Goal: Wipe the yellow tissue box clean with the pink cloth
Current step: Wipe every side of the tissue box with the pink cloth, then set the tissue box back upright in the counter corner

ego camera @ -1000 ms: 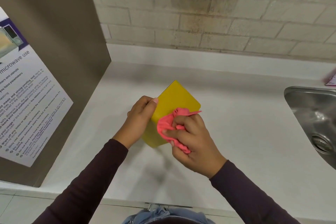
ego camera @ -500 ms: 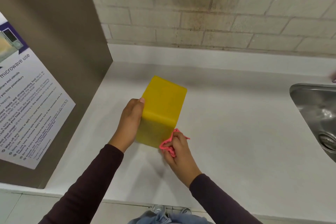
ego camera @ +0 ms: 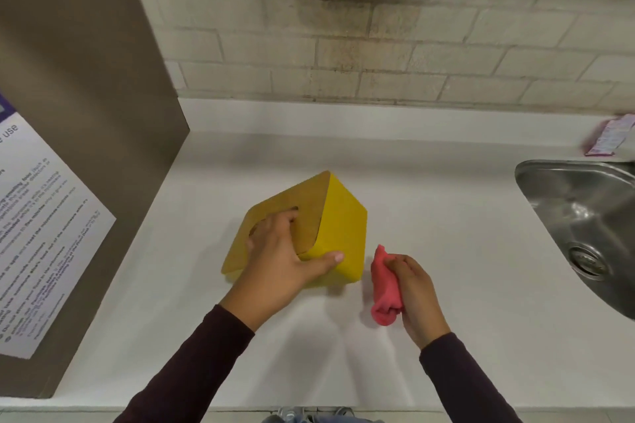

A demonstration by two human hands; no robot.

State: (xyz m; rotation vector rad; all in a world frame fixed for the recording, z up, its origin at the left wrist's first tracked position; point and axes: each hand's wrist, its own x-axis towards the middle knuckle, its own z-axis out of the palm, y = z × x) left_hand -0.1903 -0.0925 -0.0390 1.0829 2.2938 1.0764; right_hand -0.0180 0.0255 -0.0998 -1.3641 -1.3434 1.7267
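Left hand (ego camera: 278, 264) grips the box (ego camera: 343, 227): its fingers (ego camera: 275, 220) go into the slot of the brown face, and the thumb (ego camera: 326, 259) presses on the yellow side. The box is tilted, with the brown face turned up and to the left, in the middle of the white counter (ego camera: 446, 233). Right hand (ego camera: 415, 292) holds the cloth (ego camera: 385, 288) bunched in curled fingers, just right of the box and not touching it. A steel sink (ego camera: 584, 216) is at the right, with a small packet (ego camera: 608, 139) beyond it by the brick wall (ego camera: 343, 62). A poster (ego camera: 41, 233) hangs on the left.
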